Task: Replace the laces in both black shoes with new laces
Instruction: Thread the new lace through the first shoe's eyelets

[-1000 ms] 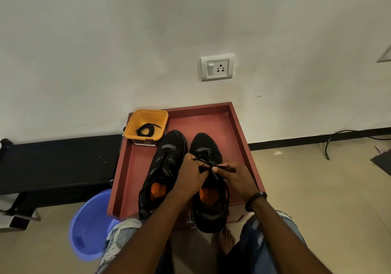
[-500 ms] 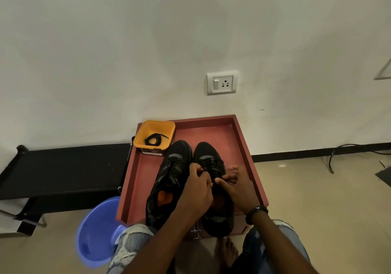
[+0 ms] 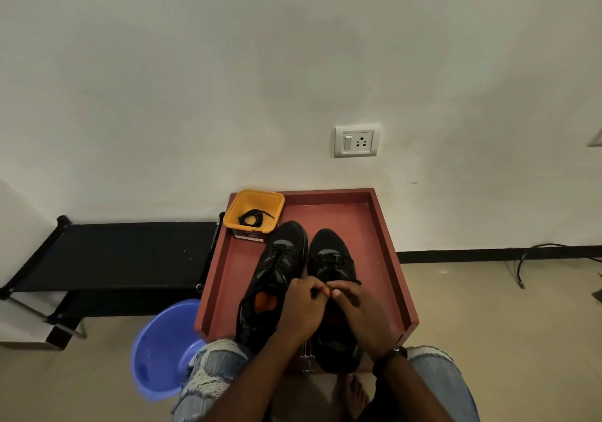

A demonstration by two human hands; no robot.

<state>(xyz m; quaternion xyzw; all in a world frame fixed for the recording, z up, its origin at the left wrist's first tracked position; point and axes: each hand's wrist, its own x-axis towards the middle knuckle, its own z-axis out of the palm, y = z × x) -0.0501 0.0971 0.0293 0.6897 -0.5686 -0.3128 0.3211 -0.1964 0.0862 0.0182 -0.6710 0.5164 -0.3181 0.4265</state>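
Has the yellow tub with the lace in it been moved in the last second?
No. The yellow tub sits in the red tray's far left corner as before; only the camera shifted.

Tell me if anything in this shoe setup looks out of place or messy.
Nothing stands out. Both black shoes sit side by side in the red tray, both hands work at the right shoe's laces, and a coiled lace lies in the yellow tub.
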